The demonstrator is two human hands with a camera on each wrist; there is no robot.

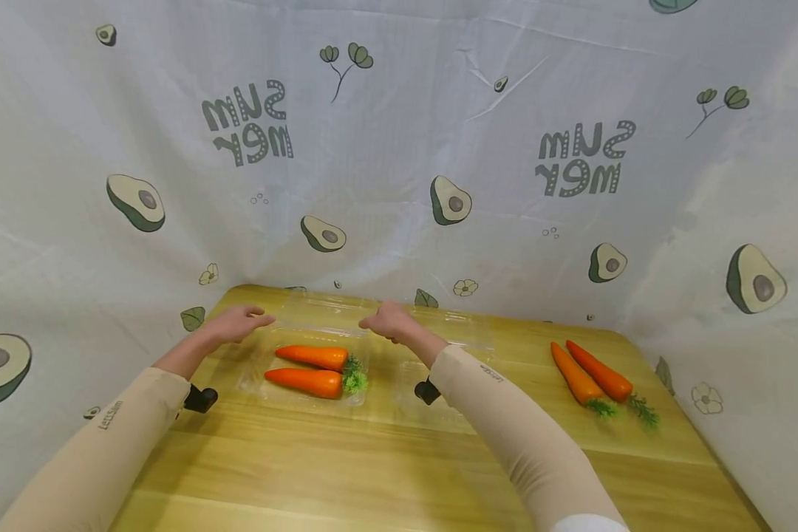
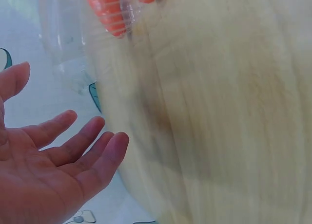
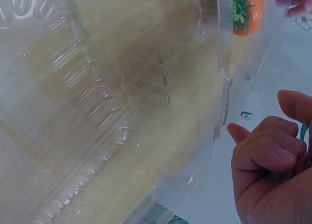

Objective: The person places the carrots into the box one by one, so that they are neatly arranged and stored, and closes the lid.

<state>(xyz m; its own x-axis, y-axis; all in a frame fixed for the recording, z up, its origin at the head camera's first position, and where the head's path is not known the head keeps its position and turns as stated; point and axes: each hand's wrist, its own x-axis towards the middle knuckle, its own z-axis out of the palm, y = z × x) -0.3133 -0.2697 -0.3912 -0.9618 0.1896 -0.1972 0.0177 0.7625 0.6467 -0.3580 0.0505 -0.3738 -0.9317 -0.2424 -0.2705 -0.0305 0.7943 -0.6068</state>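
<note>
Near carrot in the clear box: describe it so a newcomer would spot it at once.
In the head view, the wooden table fills the lower middle. Left of its centre sits the filled clear box. Inside, yours is the near carrot, lying closer to the picture's bottom, set apart from the far carrot beside it by brighter, paler green leaves.

I see pale cloth [image 1: 386,148] | avocado prints [image 1: 451,200], reversed "summer" lettering [image 1: 249,122] | wood table [image 1: 292,473], rounded far corners [image 1: 617,338] | soft light

A curtained nook — avocado-print cloth [image 1: 386,148] around a wooden table [image 1: 292,465]
</note>
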